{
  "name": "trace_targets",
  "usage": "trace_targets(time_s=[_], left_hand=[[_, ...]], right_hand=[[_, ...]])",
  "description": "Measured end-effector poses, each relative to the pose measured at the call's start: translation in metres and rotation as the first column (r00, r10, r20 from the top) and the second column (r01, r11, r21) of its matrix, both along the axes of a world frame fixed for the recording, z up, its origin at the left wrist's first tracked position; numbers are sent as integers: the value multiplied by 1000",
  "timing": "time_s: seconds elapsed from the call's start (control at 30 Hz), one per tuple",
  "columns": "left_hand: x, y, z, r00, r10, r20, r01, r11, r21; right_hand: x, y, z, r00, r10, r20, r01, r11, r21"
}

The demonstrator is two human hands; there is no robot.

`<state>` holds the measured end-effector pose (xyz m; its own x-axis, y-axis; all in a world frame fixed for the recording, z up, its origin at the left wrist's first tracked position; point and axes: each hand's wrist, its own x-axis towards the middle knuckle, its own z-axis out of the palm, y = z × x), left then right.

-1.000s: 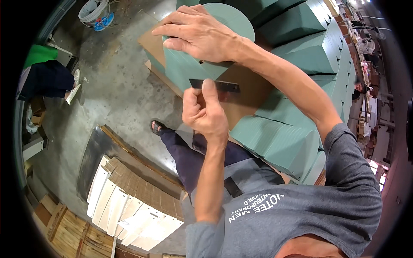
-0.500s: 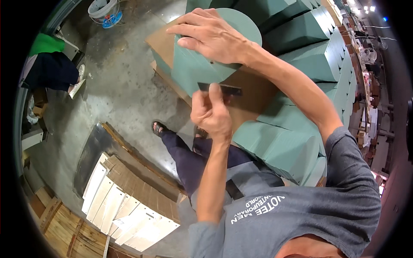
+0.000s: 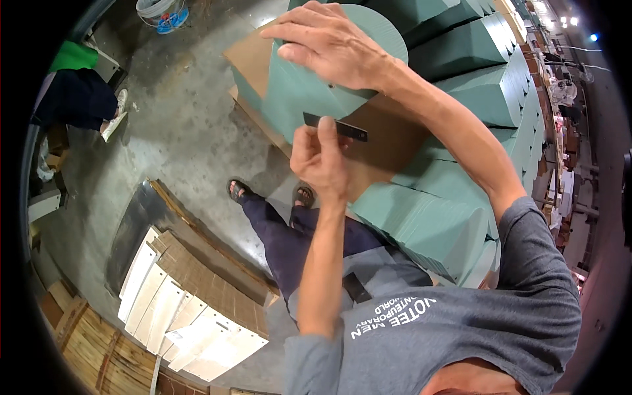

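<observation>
My left hand (image 3: 321,161) pinches a dark, flat, narrow strip (image 3: 352,131), perhaps a blade or scraper, with the thumb on top and a small hole near its right end. Beyond it is a green teardrop-shaped panel (image 3: 306,89) with a rounded far end and a small dark hole, apparently topping a stack. My right hand (image 3: 332,46) lies over this panel with fingers stretched out, their tips at its left edge. The strip sits close to the panel's near edge; whether they touch, I cannot tell. Brown board (image 3: 382,141) lies under the green stack.
Several stacks of similar green panels (image 3: 421,227) crowd the right side. Lower left, white boards and cardboard (image 3: 197,309) lean together near a wooden pallet (image 3: 99,349). A person's legs (image 3: 79,105) show at the left. A bucket (image 3: 158,10) stands on the concrete floor at the top.
The strip in my left hand has shifted slightly up, tilts more and looks sharper. My right hand has moved a little up and right over the panel.
</observation>
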<state>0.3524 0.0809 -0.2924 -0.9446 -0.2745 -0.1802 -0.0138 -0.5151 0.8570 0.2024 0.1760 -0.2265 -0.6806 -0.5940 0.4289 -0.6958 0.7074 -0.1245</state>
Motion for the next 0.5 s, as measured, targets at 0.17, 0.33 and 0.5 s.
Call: trace_targets(time_s=[0.17, 0.33, 0.5], left_hand=[[17, -12, -91, 980, 25, 198, -33, 999, 41], [7, -15, -22, 997, -59, 43, 52, 986, 158], [-27, -34, 18, 956, -293, 17, 287, 944, 163]], right_hand=[[0, -9, 3, 998, 12, 65, -12, 1000, 4], [4, 3, 15, 995, 39, 94, -37, 999, -17], [2, -4, 24, 985, 65, 158, -60, 997, -39]])
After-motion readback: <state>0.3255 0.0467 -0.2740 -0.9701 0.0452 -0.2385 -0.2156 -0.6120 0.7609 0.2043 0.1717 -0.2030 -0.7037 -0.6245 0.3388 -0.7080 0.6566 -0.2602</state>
